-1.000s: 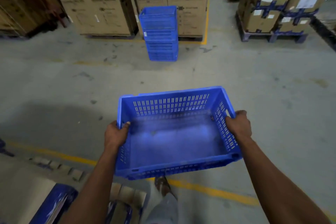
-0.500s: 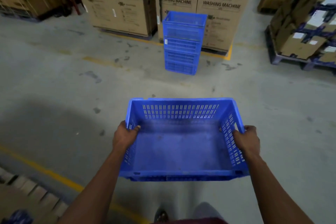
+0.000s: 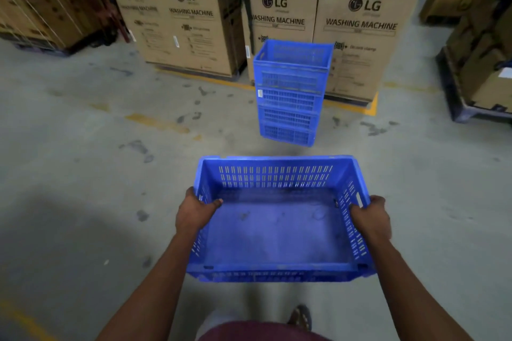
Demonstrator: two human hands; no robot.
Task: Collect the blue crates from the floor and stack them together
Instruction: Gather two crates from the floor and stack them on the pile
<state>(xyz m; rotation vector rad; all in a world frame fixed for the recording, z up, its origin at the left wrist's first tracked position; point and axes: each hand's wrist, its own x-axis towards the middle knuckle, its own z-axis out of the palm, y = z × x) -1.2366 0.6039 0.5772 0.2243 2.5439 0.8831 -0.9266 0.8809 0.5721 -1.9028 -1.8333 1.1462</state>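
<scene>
Crate in hand: a blue crate (image 3: 277, 230) with slotted walls, carried level above the floor (image 3: 83, 174) between both hands, its inside bare but for dusty smudges.
Left hand: the left hand (image 3: 194, 213) grasps the crate's left rim, thumb hooked over the edge into the inside.
Right hand: the right hand (image 3: 371, 216) grasps the right rim beside the handle slot, fingers wrapped down the outer wall.
Stack: straight ahead of the hands, well apart from the carried crate, a stack of blue crates (image 3: 291, 94) stands on the floor; a small white label sits on its left edge, too small to read.
Boxes: behind the stack, cardboard boxes (image 3: 357, 36) read "LG" and "WASHING MACHINE"; the smaller print below is blurred.
Floor markings: a yellow painted line (image 3: 371, 108) runs along the foot of the boxes.
Other stock: beyond the right hand, more cartons (image 3: 482, 63) sit on a dark pallet (image 3: 457, 108).
Below the hands: a shoe (image 3: 300, 317) shows on the floor.
</scene>
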